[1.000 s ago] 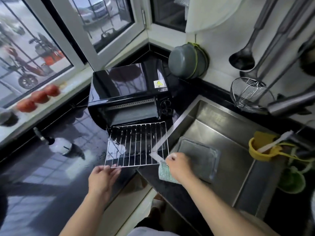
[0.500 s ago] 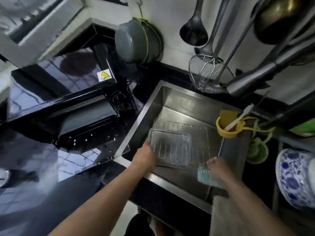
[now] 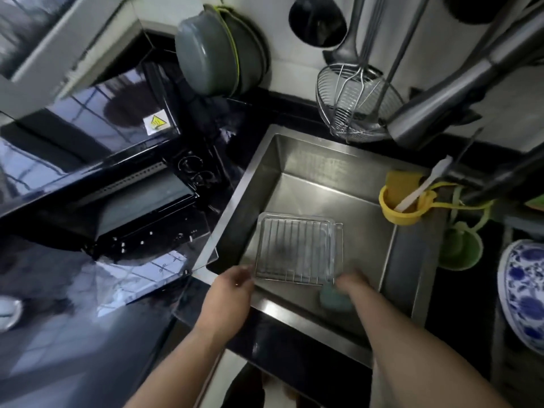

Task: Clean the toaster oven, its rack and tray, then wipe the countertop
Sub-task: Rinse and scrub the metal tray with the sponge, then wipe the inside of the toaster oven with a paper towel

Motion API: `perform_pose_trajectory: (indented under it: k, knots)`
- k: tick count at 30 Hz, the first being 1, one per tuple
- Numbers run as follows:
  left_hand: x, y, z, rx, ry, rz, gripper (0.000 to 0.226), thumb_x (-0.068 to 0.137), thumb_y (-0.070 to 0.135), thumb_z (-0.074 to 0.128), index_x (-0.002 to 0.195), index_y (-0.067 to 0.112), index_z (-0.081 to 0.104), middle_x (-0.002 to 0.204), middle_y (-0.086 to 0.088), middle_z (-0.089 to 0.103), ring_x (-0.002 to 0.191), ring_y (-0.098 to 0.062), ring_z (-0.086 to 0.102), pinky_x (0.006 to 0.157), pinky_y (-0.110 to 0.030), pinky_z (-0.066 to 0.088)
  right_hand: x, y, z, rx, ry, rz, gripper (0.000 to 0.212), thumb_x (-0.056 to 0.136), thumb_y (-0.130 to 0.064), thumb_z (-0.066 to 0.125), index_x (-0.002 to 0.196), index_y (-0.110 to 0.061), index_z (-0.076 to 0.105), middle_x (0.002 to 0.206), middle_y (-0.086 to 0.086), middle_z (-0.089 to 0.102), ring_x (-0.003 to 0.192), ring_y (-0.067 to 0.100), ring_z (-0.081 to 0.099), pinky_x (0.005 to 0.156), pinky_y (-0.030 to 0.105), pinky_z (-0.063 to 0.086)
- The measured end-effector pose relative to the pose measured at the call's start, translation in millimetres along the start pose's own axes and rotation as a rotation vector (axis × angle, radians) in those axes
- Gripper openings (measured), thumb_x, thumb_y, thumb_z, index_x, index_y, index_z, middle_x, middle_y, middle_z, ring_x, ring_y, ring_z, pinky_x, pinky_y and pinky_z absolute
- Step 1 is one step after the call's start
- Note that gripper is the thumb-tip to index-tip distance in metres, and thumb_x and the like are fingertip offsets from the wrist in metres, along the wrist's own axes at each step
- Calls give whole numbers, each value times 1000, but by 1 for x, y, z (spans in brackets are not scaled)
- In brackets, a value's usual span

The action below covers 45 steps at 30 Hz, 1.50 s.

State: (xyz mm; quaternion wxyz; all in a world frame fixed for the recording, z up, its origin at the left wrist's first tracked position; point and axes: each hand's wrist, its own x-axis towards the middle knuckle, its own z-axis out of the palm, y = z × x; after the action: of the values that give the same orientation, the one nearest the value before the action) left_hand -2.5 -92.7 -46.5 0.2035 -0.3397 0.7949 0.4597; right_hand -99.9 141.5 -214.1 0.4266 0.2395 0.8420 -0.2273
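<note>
Rack (image 3: 297, 251) now beside left hand (image 3: 234, 285)

Single head-worn view: looks steeply down, close over the sink (image 3: 294, 160); oven (image 3: 97, 172) at left edge.

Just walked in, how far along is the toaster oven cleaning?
Done: rack and tray are out, stacked in the sink. In hand: left hand at the rack's edge, right hand holding a sponge. Left: scrubbing them, the open toaster oven, the countertop.

grey pot (image 3: 217, 51) | wire skimmer (image 3: 353, 104) | yellow cup (image 3: 397, 210) | blue-white dish (image 3: 524, 293)
</note>
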Motion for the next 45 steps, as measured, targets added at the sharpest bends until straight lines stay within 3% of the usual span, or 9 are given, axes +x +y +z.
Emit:
perform_pose_trajectory:
  k: [3, 5, 13, 21, 26, 31, 35, 39, 45]
  knots:
    - [-3, -10, 4, -169, -47, -59, 21, 93, 18, 66, 108, 31, 73, 99, 7, 78, 93, -18, 74, 100, -47, 56, -28, -4, -27, 129, 93, -41, 30, 97, -25, 60, 117, -4, 68, 122, 16, 67, 110, 32, 64, 74, 27, 45]
    - [-13, -12, 15, -309, -166, -90, 24, 96, 7, 67, 118, 15, 71, 92, 0, 78, 91, -20, 73, 97, -42, 57, -59, -3, -49, 357, 122, -135, 24, 99, -23, 58, 110, -7, 72, 108, 13, 71, 97, 29, 67, 66, 25, 41]
    - [-55, -1, 32, -755, -545, -13, 45, 96, 29, 71, 138, 22, 58, 133, -13, 68, 118, -30, 69, 98, -44, 56, -204, -2, -56, 1025, -286, -469, 15, 97, -2, 56, 109, -1, 65, 97, 11, 71, 86, 20, 69, 69, 30, 54]
    - [-69, -61, -65, -897, -70, -87, 23, 98, -4, 60, 120, 2, 63, 117, -29, 71, 94, -36, 72, 87, -51, 59, -253, -54, 26, 789, -327, -528, 11, 100, -9, 57, 103, -8, 68, 102, 10, 72, 98, 21, 70, 92, 39, 55]
    - [-45, -147, -217, -821, 378, -62, 20, 100, -5, 55, 113, 6, 65, 97, -15, 73, 70, -18, 73, 57, -29, 60, -270, -114, 76, 787, -344, -479, 12, 101, -10, 55, 106, -6, 66, 102, 12, 71, 92, 24, 70, 85, 34, 57]
    - [37, -275, -303, -320, 532, -241, 21, 87, 34, 65, 91, 14, 65, 95, -20, 72, 85, -32, 69, 83, -55, 60, -282, -157, 124, 787, -410, -422, 10, 101, -7, 54, 102, -8, 64, 89, 10, 71, 75, 20, 68, 77, 32, 55]
    - [31, -281, -291, -115, 647, -302, 21, 84, 24, 57, 101, 15, 65, 106, -16, 71, 95, -38, 66, 83, -42, 54, -281, -161, 142, 794, -321, -402, 11, 101, -5, 54, 102, -6, 65, 93, 14, 69, 75, 21, 67, 74, 32, 53]
    - [-11, -204, -248, -307, 470, -78, 14, 94, 10, 56, 94, 23, 62, 98, -5, 72, 83, -26, 67, 77, -34, 55, -281, -149, 130, 878, -224, -361, 14, 100, -2, 51, 107, -3, 63, 98, 16, 68, 85, 24, 64, 76, 33, 53]
    - [-16, -75, -159, -469, -223, 128, 18, 103, 0, 50, 104, 7, 66, 83, -6, 67, 65, -15, 62, 62, -26, 54, -263, -102, 67, 1074, -44, -310, 21, 99, 1, 44, 112, -6, 59, 83, 8, 65, 70, 17, 59, 68, 28, 51]
